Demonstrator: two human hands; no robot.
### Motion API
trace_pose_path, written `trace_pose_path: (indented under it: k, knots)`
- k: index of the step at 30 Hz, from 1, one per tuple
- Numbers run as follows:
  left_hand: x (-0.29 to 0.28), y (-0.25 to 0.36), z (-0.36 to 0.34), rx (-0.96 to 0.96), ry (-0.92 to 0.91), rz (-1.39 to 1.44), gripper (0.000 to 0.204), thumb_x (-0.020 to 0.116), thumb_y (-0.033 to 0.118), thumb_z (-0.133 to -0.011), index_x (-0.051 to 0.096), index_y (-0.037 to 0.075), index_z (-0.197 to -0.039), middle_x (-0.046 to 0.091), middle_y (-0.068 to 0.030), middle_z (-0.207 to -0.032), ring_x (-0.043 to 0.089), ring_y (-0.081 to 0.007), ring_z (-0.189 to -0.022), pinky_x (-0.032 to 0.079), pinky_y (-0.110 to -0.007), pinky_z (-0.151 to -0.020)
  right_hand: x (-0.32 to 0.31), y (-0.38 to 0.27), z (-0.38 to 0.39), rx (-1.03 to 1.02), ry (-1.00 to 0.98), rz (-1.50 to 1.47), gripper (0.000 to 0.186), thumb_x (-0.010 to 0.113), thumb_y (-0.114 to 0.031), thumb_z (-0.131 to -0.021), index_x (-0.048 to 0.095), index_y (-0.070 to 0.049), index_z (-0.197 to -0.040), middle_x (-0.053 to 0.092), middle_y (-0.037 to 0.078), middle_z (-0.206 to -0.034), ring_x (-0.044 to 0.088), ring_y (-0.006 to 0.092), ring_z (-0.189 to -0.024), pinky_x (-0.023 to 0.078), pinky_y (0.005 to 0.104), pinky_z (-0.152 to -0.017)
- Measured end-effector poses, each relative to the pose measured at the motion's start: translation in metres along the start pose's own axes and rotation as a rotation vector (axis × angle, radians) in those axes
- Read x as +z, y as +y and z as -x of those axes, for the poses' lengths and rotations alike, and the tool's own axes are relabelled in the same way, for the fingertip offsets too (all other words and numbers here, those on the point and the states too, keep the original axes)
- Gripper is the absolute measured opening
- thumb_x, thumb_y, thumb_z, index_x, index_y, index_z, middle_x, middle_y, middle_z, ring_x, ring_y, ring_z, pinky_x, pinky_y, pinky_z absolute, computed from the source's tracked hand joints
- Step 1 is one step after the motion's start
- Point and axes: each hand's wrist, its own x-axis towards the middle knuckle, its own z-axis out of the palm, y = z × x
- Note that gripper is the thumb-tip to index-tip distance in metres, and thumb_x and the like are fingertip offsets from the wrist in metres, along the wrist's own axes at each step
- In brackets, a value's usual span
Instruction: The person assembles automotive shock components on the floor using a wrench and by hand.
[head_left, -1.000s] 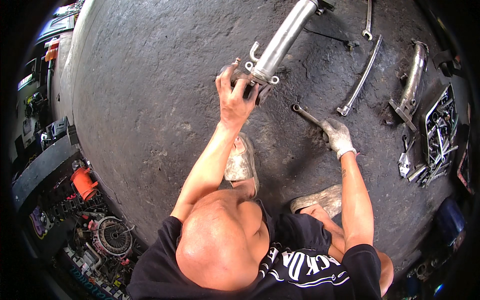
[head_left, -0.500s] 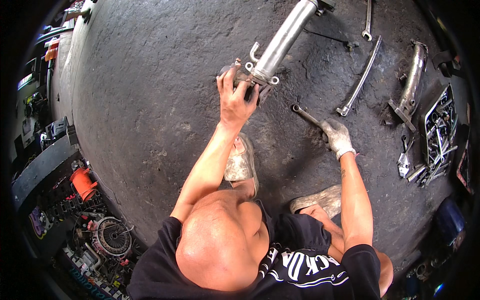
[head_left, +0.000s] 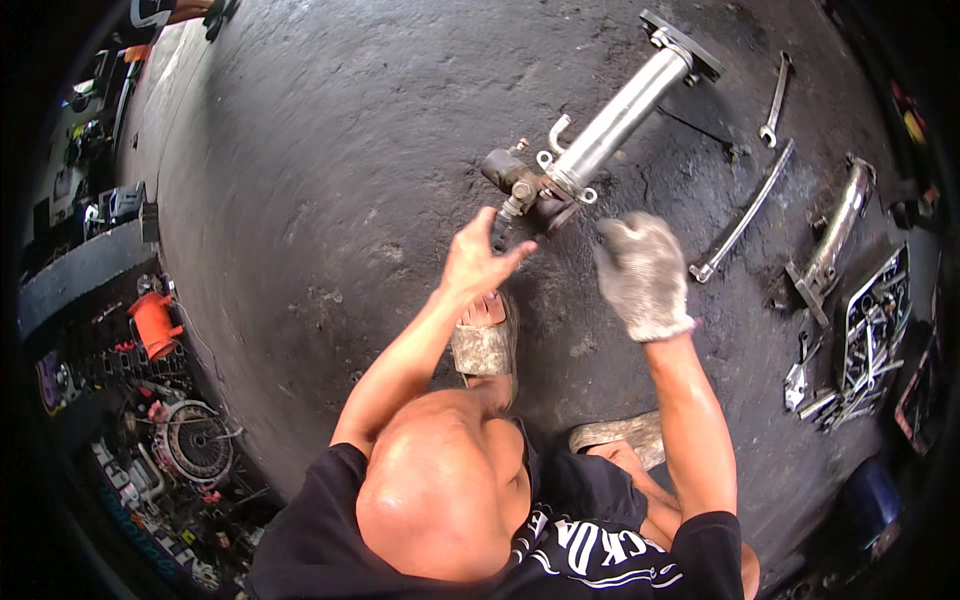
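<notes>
A shiny metal tube [head_left: 622,122] with flanged ends, like an EGR cooler, lies slantwise on the dark floor. At its near end sits a dirty valve-like body [head_left: 508,172] with a hex fitting [head_left: 518,200]. My bare left hand [head_left: 480,260] is at that fitting, thumb and forefinger spread either side of a dark piece; whether they touch it is unclear. To the right of the tube's near end, my gloved right hand [head_left: 643,280] is raised with fingers curled. The wrench seen there earlier does not show, so what it holds is hidden.
To the right lie a combination wrench [head_left: 775,100], a long bar [head_left: 745,212] and a second, dirtier tube [head_left: 838,230]. Beyond them is a tray of tools [head_left: 872,325]. Engine parts and an orange container [head_left: 153,325] stand at left. A person's hand shows at top left.
The left hand has drawn back and opened from around the valve body. The right hand has risen and moved forward; its wrench no longer shows. The view has shifted.
</notes>
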Motion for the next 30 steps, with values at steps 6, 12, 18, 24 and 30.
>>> trace_pose_path:
  k: [6, 12, 18, 24, 30]
  knots:
    - [0.010, -0.014, -0.004, 0.055, 0.136, 0.096, 0.032, 0.076, 0.011, -0.084, 0.063, 0.001, -0.111, 0.070, -0.0270, -0.099, 0.070, -0.0459, -0.097, 0.055, -0.049, -0.082, 0.039, -0.034, -0.089, -0.367, -0.124, -0.005, 0.011, 0.071, -0.020, -0.085, 0.076, -0.014, -0.094, 0.071, 0.010, -0.094, 0.071, 0.0311, -0.094, 0.057, 0.0454, -0.081]
    - [0.016, -0.021, -0.005, 0.070, 0.150, 0.098, 0.029, 0.074, 0.023, -0.090, 0.060, 0.003, -0.105, 0.069, -0.0235, -0.099, 0.068, -0.0464, -0.098, 0.055, -0.055, -0.085, 0.051, -0.023, -0.116, -0.704, -0.339, 0.241, 0.013, 0.071, -0.018, -0.086, 0.074, -0.013, -0.098, 0.072, 0.007, -0.094, 0.073, 0.0276, -0.094, 0.059, 0.0432, -0.079]
    - [0.017, -0.024, -0.003, 0.096, 0.161, 0.126, 0.030, 0.076, 0.020, -0.086, 0.061, 0.002, -0.104, 0.067, -0.0229, -0.095, 0.068, -0.0453, -0.093, 0.055, -0.051, -0.079, 0.043, -0.013, -0.133, -0.935, -0.554, 0.344, 0.019, 0.064, -0.022, -0.091, 0.074, -0.012, -0.104, 0.070, 0.006, -0.108, 0.068, 0.0258, -0.104, 0.053, 0.0455, -0.088]
    - [0.021, -0.025, -0.003, 0.098, 0.169, 0.153, 0.031, 0.076, 0.020, -0.086, 0.061, 0.002, -0.106, 0.068, -0.0225, -0.095, 0.069, -0.0444, -0.094, 0.056, -0.051, -0.081, 0.047, -0.011, -0.129, -0.945, -0.568, 0.275, 0.021, 0.060, -0.022, -0.094, 0.076, -0.012, -0.104, 0.069, 0.008, -0.115, 0.067, 0.0267, -0.106, 0.051, 0.0457, -0.090]
    - [0.025, -0.023, -0.003, 0.103, 0.189, 0.180, 0.032, 0.075, 0.019, -0.085, 0.061, 0.001, -0.108, 0.069, -0.0230, -0.097, 0.069, -0.0445, -0.094, 0.056, -0.051, -0.081, 0.047, -0.004, -0.129, -0.968, -0.580, 0.362, 0.020, 0.060, -0.023, -0.093, 0.075, -0.010, -0.099, 0.069, 0.011, -0.118, 0.067, 0.0285, -0.108, 0.051, 0.0469, -0.087]
